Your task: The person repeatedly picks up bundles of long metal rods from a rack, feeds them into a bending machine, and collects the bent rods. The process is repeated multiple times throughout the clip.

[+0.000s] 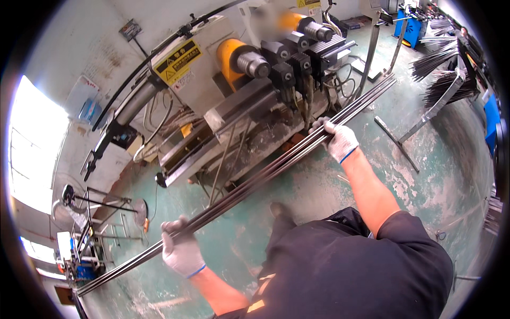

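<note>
Long rods held two-handed along the near side of the machine

Left to right. Bright window (37, 154) sat far left of the machine (249, 98). Left hand (181, 248), gloved, was left of the machine's near end, fingers curled together over the rods (255, 184), thumb closing the grip. The rods lay slantwise in front of the machine, on the wearer's side, far end reaching out past its right side. Right hand (341, 141), gloved too, was just in front of the machine's right part, fingers pressed together and wrapped round the same rods. A rack (431, 112) of thin dark rods stood well right of the machine.

Handling, my judgement: good work here called for a wide two-hand grip, both ends watched, since the long tails could have swung into the machine or drooped and fanned out. Squeezing evenly would have kept the rods together.

Counts: two hands, two gloves, one bundle, one machine, two orange-collared cylinders (229, 57) on it, one rack. Rods in the bundle: several, probably, but they overlapped and blurred too much for an exact number.
</note>
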A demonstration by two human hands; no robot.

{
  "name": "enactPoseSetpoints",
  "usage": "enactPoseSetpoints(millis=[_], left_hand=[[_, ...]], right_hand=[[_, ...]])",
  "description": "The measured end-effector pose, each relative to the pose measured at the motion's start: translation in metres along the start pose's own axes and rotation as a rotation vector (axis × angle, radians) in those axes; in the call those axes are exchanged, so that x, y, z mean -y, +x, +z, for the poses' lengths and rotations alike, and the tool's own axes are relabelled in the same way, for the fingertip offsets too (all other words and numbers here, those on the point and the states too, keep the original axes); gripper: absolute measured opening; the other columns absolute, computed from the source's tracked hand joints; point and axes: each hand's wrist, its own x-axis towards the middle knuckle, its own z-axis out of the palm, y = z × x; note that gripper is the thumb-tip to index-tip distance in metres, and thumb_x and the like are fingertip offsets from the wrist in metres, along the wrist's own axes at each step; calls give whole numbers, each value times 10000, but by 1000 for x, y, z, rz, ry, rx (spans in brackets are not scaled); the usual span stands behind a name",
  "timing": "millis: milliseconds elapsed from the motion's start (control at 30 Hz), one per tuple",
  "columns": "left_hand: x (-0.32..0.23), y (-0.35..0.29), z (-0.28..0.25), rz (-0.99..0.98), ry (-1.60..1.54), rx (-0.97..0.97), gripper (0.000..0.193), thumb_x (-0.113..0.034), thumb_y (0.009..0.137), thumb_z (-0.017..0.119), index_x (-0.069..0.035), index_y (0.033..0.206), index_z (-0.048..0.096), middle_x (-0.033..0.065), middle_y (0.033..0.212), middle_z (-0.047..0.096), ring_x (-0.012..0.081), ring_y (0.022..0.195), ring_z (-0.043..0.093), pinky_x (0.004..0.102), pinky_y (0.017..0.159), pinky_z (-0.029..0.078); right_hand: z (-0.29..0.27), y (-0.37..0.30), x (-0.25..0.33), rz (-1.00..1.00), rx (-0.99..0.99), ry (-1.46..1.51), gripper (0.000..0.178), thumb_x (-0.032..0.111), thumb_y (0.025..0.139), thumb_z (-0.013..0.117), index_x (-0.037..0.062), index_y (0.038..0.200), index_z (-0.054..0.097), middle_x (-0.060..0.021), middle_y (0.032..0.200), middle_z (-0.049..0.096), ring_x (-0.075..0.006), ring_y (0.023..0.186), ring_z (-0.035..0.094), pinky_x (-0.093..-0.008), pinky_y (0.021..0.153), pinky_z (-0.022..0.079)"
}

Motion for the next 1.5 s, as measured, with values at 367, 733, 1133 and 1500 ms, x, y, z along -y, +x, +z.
enactPoseSetpoints(millis=[367, 733, 1133, 1500], left_hand=[[-49, 200, -133, 47, 252, -172, 295, -252, 1029, 704, 19, 1138, 662, 123, 1103, 695, 282, 1080, 660, 453, 1079, 519], [92, 282, -84, -205, 190, -228, 334, -229, 975, 765, 56, 1140, 710, 150, 1173, 749, 317, 1143, 696, 483, 1107, 556], [214, 307, 1, -390, 73, -156, 372, -280, 985, 743, 11, 1215, 710, 173, 1248, 743, 354, 1223, 664, 541, 1150, 469], [131, 342, -107, -98, 243, -445, 300, -241, 1086, 598, -15, 1265, 682, 119, 1236, 739, 282, 1142, 705, 429, 1019, 579]], right_hand=[[39, 199, 105, -363, -154, -151, 165, 155, 1044, 687, -5, 1082, 686, -161, 970, 751, -311, 862, 738, -459, 802, 639], [75, 320, 107, -351, -214, -135, 268, 305, 1002, 604, 86, 1079, 738, -78, 966, 776, -255, 868, 728, -405, 865, 582], [92, 362, 105, -322, -426, -418, 291, 278, 969, 647, 20, 1053, 753, -112, 938, 730, -259, 774, 673, -405, 679, 505], [87, 374, 101, -471, -585, -526, 212, 179, 963, 612, -1, 1001, 718, -100, 886, 702, -229, 763, 646, -389, 700, 502]])
